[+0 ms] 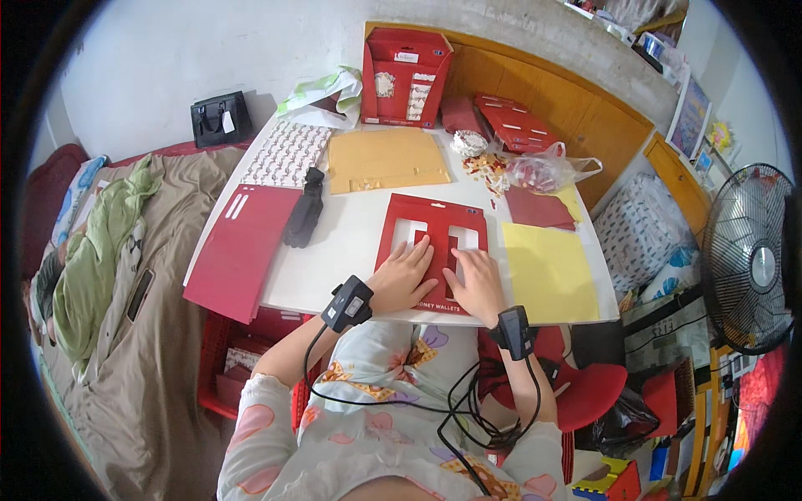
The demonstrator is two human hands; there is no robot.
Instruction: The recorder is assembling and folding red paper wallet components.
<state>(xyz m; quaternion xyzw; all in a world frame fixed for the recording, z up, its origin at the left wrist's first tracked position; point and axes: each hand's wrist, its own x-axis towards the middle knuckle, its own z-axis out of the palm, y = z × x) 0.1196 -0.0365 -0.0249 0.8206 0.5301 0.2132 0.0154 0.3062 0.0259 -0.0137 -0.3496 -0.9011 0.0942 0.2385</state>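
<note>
A flat red cardboard package front (434, 206) with two cut-out windows lies at the table's near edge, right in front of me. My left hand (407, 274) rests on its left and middle part, fingers stretched out and lying flat. Over the right-hand window is my right hand (478, 285), its thumb and fingers apart and touching the card. A dark red strip shows in that window between the hands; I cannot tell whether it is a separate piece. Yellow card sheets (550, 271) lie just right of my right hand.
The white table (334, 242) also bears dark red sheets (242, 250), a patterned sheet (286, 154), a brown envelope (387, 159), a black glove-like item (306, 209), paper scraps (489, 171), a clear plastic bag (547, 170) and a standing red display box (405, 79). Right stands a fan (749, 259).
</note>
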